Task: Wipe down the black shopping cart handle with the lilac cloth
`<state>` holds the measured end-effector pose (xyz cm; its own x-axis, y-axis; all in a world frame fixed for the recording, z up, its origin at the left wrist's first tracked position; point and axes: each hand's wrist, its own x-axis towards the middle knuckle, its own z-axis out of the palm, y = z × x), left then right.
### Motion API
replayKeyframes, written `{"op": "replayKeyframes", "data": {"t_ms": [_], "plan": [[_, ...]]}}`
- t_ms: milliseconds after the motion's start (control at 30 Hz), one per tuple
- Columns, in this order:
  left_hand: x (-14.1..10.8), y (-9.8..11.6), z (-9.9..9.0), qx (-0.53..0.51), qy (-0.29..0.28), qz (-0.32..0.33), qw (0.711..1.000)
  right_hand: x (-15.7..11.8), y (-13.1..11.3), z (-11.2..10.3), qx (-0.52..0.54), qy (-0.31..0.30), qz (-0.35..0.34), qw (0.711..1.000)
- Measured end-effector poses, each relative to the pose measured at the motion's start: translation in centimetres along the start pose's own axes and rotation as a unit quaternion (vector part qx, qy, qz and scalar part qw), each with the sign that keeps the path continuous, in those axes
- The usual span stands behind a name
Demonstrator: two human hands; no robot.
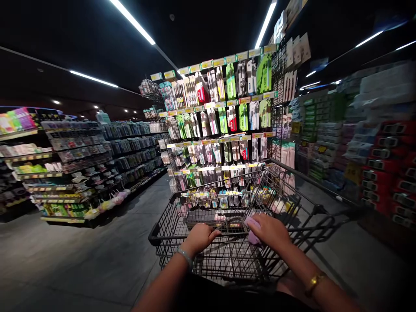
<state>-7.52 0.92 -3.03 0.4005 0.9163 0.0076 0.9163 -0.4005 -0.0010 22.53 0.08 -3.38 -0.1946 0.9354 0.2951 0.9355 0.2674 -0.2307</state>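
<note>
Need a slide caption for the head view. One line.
Left hand on a dark wire shopping cart, right hand holding a soft-looking purple item, with packaged goods hanging ahead.

Purple item (253,238) part-hidden by right fingers (261,222), unreadably small price tags (207,65), blurred red packs (377,165)

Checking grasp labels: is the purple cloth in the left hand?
No, the purple cloth is in the right hand, while the left hand is on the shopping cart.

Left hand (199,237) curled over cart (169,237), palm down; right hand (272,230) closed above cart; forearms (172,273) angled inward.
</note>
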Motion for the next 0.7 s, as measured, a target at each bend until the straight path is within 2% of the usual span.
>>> {"op": "replayKeyframes", "data": {"t_ms": [100,167,233,367,433,500,600,700], "plan": [[-0.2,0.3,-0.3,0.010,0.002,-0.013,1.000,-0.1,-0.1,0.2,0.001,0.006,-0.005,1.000],[-0.3,1.3,-0.4,0.021,0.020,-0.026,0.999,-0.2,-0.1,0.3,0.001,0.012,-0.006,1.000],[-0.3,3.0,-0.1,0.020,0.068,-0.044,0.996,-0.3,-0.2,0.3,0.003,0.022,-0.011,1.000],[0.0,7.2,1.4,-0.037,0.207,-0.046,0.976,-0.5,-0.3,0.1,-0.007,0.030,-0.009,0.999],[0.1,8.6,2.2,-0.054,0.246,-0.055,0.966,-0.2,-0.4,-0.3,-0.008,0.000,0.020,1.000],[0.2,9.1,2.7,-0.055,0.251,-0.066,0.964,0.6,-0.6,-0.7,-0.005,-0.055,0.052,0.997],[0.2,8.8,2.7,-0.052,0.249,-0.053,0.966,2.4,-1.9,-1.0,-0.003,-0.148,0.070,0.987],[0.3,8.2,2.7,-0.045,0.270,-0.047,0.961,3.7,-4.4,-0.5,0.010,-0.190,0.047,0.981]]}}
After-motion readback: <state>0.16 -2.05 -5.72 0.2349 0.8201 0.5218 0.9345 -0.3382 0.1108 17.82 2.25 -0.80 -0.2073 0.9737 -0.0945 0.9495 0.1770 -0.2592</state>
